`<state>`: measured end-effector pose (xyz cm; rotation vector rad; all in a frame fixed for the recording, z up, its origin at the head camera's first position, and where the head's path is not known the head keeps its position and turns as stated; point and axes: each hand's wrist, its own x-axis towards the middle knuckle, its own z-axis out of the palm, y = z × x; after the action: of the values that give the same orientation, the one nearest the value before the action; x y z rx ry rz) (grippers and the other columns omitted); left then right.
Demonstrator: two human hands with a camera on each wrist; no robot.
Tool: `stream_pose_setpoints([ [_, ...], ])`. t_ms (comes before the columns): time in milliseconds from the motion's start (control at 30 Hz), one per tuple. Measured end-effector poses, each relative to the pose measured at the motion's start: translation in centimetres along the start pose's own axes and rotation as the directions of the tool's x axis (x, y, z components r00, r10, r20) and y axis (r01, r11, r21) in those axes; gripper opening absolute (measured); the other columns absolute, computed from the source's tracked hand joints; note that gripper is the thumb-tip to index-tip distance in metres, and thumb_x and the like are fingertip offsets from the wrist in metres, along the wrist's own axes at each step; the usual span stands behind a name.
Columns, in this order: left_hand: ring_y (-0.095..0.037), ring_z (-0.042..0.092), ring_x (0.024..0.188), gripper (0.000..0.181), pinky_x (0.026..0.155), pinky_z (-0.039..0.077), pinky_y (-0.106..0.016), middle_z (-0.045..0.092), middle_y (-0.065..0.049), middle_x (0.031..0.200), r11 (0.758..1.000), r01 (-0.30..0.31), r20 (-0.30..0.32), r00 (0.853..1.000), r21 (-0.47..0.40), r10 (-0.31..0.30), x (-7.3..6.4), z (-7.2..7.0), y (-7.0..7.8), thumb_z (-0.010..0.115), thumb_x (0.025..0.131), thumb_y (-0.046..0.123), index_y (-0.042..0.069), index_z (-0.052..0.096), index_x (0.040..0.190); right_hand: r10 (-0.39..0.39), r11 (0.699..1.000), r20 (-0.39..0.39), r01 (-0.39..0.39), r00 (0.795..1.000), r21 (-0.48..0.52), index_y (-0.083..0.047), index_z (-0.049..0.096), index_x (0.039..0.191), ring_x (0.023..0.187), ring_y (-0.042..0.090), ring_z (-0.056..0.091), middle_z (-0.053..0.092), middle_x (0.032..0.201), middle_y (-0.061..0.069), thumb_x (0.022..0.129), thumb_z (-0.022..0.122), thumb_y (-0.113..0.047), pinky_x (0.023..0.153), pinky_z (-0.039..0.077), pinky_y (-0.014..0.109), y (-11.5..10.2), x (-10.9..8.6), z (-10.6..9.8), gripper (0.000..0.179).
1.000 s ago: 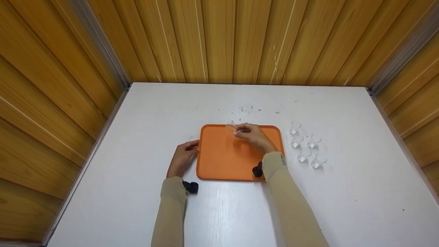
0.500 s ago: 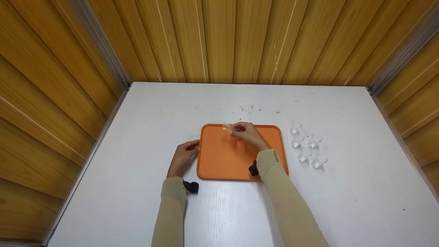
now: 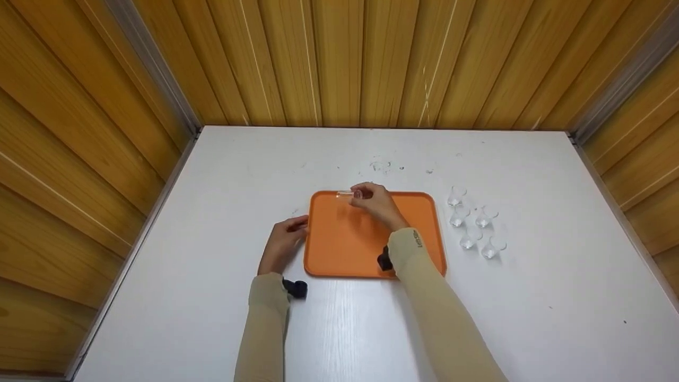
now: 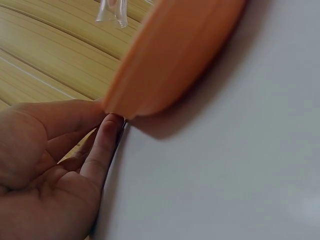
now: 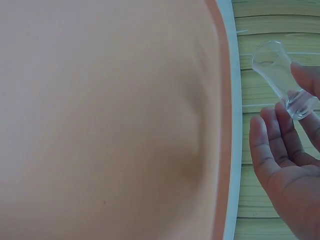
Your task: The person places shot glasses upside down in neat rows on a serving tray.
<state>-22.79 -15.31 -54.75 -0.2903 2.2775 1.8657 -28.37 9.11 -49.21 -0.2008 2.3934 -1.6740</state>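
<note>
My right hand (image 3: pixel 380 206) pinches a small clear shot glass (image 5: pixel 276 72) by its thick base, between thumb and fingers. In the head view the glass lies nearly sideways above the far edge of the orange tray (image 3: pixel 339 249), its flared mouth to the left. At the tray's left side is my left hand (image 3: pixel 281 245). The left wrist view shows its thumb and fingertips pinching the tray's rim (image 4: pixel 165 65). A bit of the held glass (image 4: pixel 112 12) appears at the top of that view.
Several similar clear glasses (image 3: pixel 456 216) stand upright in a cluster right of the tray. The white table (image 3: pixel 212 201) bears dark specks (image 3: pixel 381 165) beyond the tray. Wood-patterned walls (image 3: pixel 339 63) enclose its back and sides.
My right hand has moved a little left and away from me over the tray, tipping the glass from slanted to nearly sideways. The left hand has stayed at the tray's edge.
</note>
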Motion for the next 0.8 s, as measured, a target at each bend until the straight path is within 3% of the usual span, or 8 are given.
stream_pose_setpoints([
  [333, -0.021, 0.059, 0.112, 0.034, 0.103, 0.044, -0.037, 0.067, -0.008, 0.116, 1.000, -0.006, -0.011, 1.000, -0.013, 0.005, 0.0, 0.1, 0.1, 0.064, 0.090, 0.008, 0.010, 0.066, 0.124, -0.034, 0.997, -0.049, 0.031, 0.998, -0.075, 0.000, 0.062, 0.112, 0.093, 0.022, 0.055, 0.061, 0.104, 0.011, 0.086, 0.068, -0.007, 0.088, 0.047, 0.033, 0.3, 0.0, 1.5, 0.027],
  [800, -0.020, 0.060, 0.110, 0.033, 0.102, 0.044, -0.036, 0.068, -0.006, 0.114, 1.000, -0.003, -0.012, 1.000, -0.006, 0.003, 0.2, 0.1, -0.1, 0.065, 0.089, 0.009, 0.011, 0.066, 0.122, -0.051, 0.989, 0.004, 0.051, 0.999, -0.140, -0.001, 0.067, 0.113, 0.101, 0.024, 0.057, 0.064, 0.110, 0.013, 0.088, 0.066, -0.005, 0.088, 0.049, 0.035, 0.7, 0.2, 2.7, 0.025],
])
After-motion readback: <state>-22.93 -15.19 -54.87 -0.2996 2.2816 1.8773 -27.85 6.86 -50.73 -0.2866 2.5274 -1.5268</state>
